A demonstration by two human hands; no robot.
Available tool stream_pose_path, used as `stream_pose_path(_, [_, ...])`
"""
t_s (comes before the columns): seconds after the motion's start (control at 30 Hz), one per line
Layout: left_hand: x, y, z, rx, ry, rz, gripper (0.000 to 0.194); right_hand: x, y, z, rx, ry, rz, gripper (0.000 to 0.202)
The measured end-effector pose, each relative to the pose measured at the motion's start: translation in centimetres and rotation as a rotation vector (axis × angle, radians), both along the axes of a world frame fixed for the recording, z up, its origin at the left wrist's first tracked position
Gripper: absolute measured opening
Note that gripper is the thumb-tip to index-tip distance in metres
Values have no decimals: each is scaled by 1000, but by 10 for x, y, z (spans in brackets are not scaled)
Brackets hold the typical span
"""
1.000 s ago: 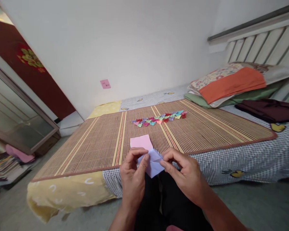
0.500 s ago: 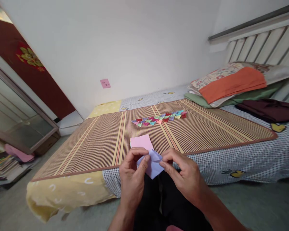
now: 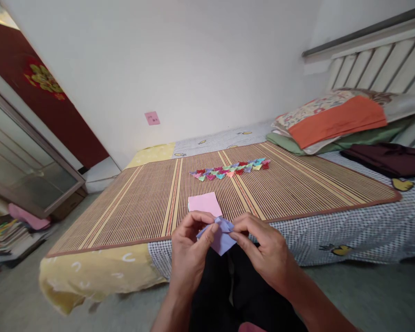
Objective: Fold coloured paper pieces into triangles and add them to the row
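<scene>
Between my hands is a sheet of purple origami paper (image 3: 222, 242), partly folded, with creased flaps along its upper part and a corner pointing down. My left hand (image 3: 191, 244) pinches its left side between thumb and fingers. On the opposite side, my right hand (image 3: 259, 242) grips the edge with thumb and forefinger. Just beyond them a stack of square paper with a pink sheet (image 3: 204, 203) on top lies on the mat, its near part hidden by my left hand. Farther back, several small folded paper pieces (image 3: 230, 169) in many colours lie in rows.
A striped bamboo mat (image 3: 131, 203) covers the bed, over a checked sheet (image 3: 307, 235). Pillows (image 3: 339, 120) and a dark folded cloth (image 3: 383, 158) are at the right, near a radiator (image 3: 383, 60). A pink note (image 3: 152, 118) is on the wall.
The purple paper's upper flaps look more folded and raised between my fingers. Both hands keep nearly the same place and grip. The view has shifted very slightly.
</scene>
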State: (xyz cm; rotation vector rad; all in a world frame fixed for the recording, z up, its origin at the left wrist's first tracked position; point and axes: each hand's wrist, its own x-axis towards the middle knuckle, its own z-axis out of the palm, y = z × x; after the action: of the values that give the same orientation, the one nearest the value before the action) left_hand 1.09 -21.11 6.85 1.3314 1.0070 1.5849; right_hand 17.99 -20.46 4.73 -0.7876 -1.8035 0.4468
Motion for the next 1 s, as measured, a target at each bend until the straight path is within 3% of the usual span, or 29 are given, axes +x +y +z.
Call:
stream_pose_path(0.27, [-6,1,4,23,145,-37,13,-1,1,-3,-1,-18,1,16])
stream_pose_path(0.47, [-14,3,5,91,312,20,11,0,3,-4,-15,-28,21,15])
stream_pose_path(0.8, [-15,2,9,37,330,-57,15,5,2,0,-10,5,25,16])
stream_pose_path(1.0, [-15,4,3,49,324,-63,8,6,1,1,-28,34,56,15])
